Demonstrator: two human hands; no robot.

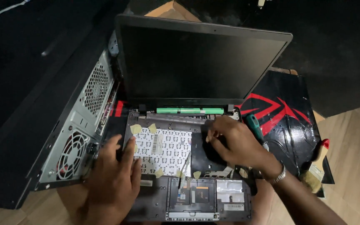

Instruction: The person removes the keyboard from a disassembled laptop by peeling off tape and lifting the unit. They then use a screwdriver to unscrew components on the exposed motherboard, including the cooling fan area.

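An opened laptop stands in front of me with its dark screen (196,62) upright and its inner base (188,196) exposed. A white keyboard backing sheet (163,146) with yellow tape tabs lies in the base, and a green battery bar (188,111) sits by the hinge. My left hand (113,175) rests flat on the base's left edge, its fingers touching the white sheet. Over the dark area right of the sheet, my right hand (234,143) has its fingertips pinched together; whether anything is between them cannot be seen. A watch is on that wrist.
A desktop computer case (76,125) with a rear fan lies on its side at the left, close to the laptop. A teal-handled screwdriver (254,127) and a red-handled paintbrush (316,166) lie at the right on a black and red mat (288,121). Wooden floor shows at the far right.
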